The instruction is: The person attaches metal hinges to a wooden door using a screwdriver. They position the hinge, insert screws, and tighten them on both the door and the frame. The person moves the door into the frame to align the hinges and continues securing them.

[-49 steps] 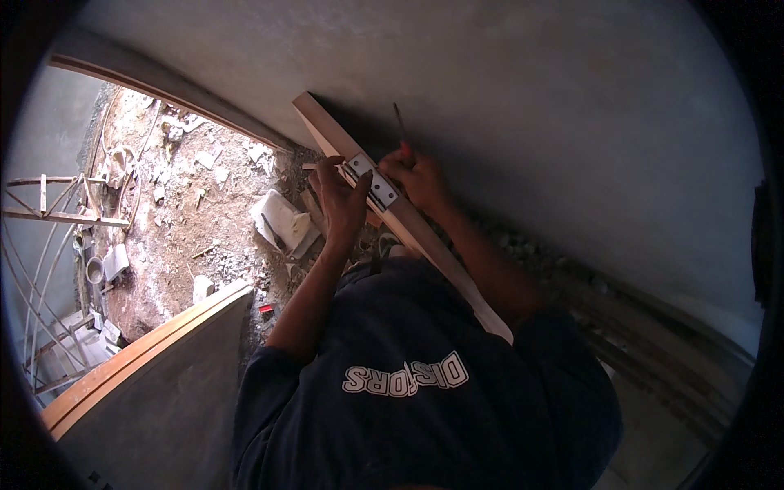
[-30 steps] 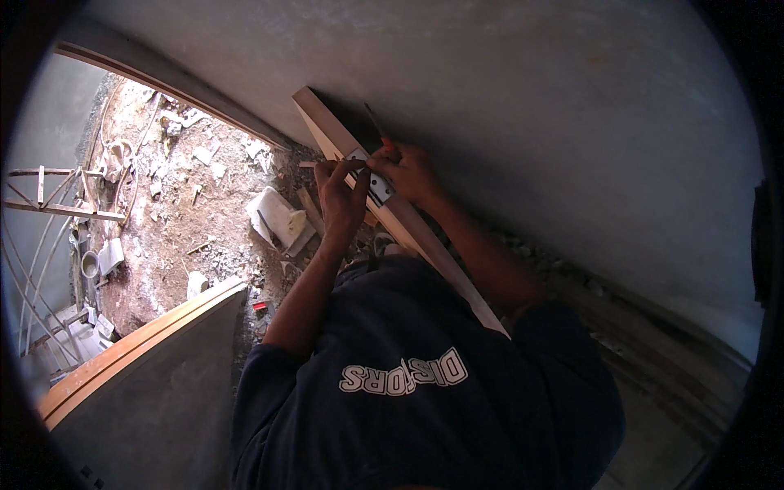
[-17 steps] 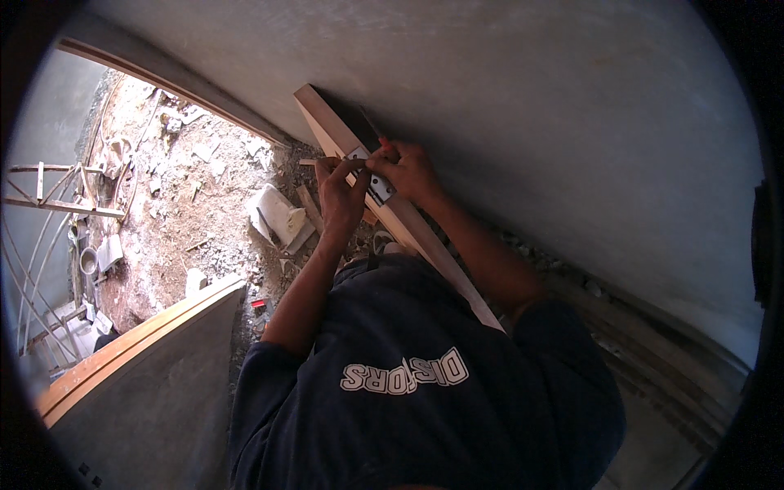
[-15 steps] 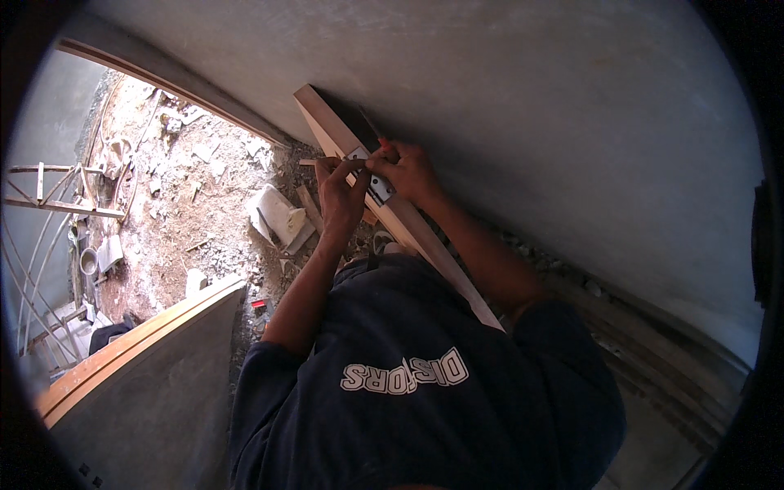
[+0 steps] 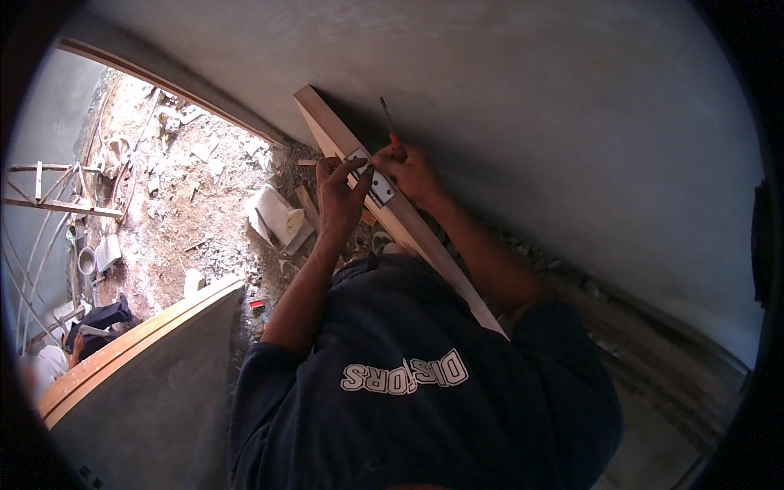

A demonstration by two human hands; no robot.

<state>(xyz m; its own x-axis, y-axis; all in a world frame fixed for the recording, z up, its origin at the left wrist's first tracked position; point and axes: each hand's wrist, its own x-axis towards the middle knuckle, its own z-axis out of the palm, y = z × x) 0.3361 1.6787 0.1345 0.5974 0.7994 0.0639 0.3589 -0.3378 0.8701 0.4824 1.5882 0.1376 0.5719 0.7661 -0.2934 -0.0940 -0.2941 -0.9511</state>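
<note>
The plate's upper part is partly covered by the left hand [image 5: 339, 196], and whether its fingers, narrowed over the metal, pinch anything small I cannot tell; the metal hinge plate [image 5: 381, 188] lies on the narrow face of the long wooden board [image 5: 437, 249], whose near end goes out of sight at the dark shirt [image 5: 408, 327]; the right hand [image 5: 418, 175], just beside the plate, has its fingers curled around a red-handled screwdriver [image 5: 395, 140], shaft pointing away; the grey wall [image 5: 555, 106] rises close beyond; leftward, a pale block [image 5: 276, 216] sits on the rubble-strewn ground [image 5: 175, 220]; at lower left, a wood-edged partition [image 5: 163, 336] partly hides another person [image 5: 106, 317], blurred toward the rim.
</note>
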